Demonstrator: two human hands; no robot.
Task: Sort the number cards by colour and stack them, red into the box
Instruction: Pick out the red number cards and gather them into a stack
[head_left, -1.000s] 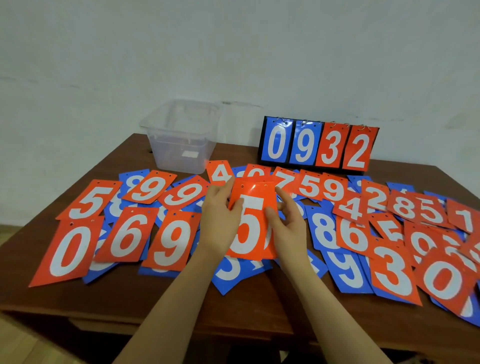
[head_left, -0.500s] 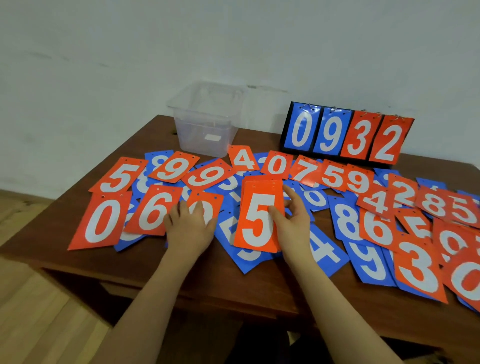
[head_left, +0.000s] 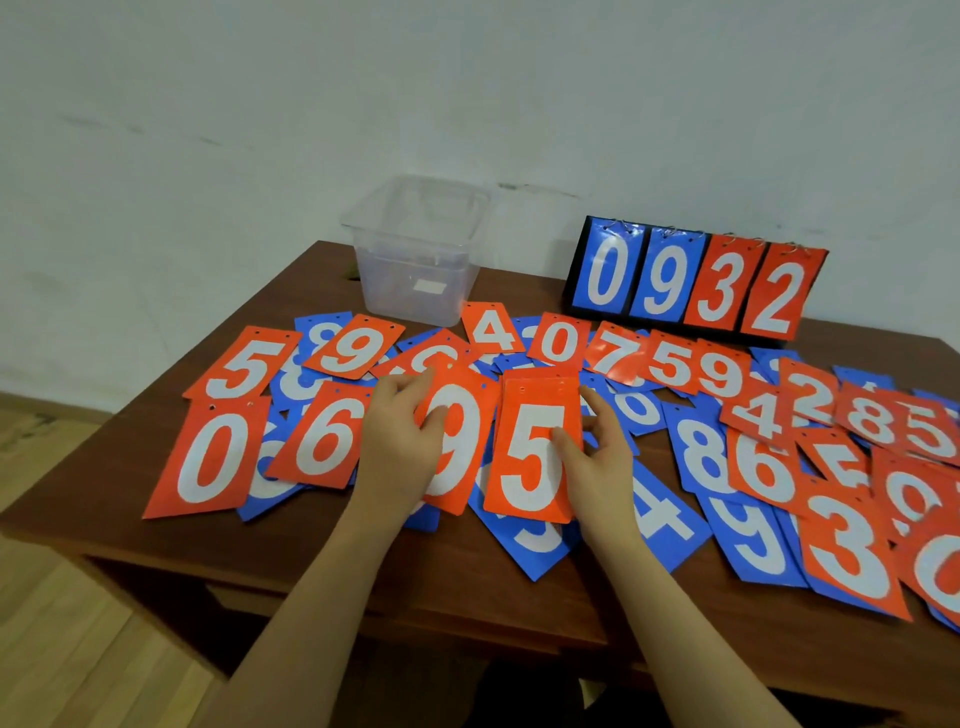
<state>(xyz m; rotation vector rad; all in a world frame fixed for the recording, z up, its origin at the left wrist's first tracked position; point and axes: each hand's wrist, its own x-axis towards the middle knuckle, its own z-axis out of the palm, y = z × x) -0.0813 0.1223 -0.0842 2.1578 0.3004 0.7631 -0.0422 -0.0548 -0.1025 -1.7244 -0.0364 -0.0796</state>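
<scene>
Left hand (head_left: 400, 441) pinches red 9 card (head_left: 460, 447), lifting its edge. Right hand (head_left: 597, 457) grips red stack (head_left: 535, 447), 5 on top, over blue cards. Advice: square 9 onto stack, then carry to box (head_left: 421, 249).

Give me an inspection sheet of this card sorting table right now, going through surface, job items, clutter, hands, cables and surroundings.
Surface: brown wooden table, mostly covered by loose cards.
Job's things: red and blue number cards scattered and overlapping; a red stack topped by the red 5 card; the red 9 card beside it; the clear plastic box at the back, with no cards seen inside.
Clutter: a flip scoreboard reading 0932 stands at the back right.
Hands: left hand pinches the red 9 card's left edge; right hand holds the red stack's right edge.
Cables: nothing seen.
Surroundings: pale wall behind, wooden floor at left.
</scene>
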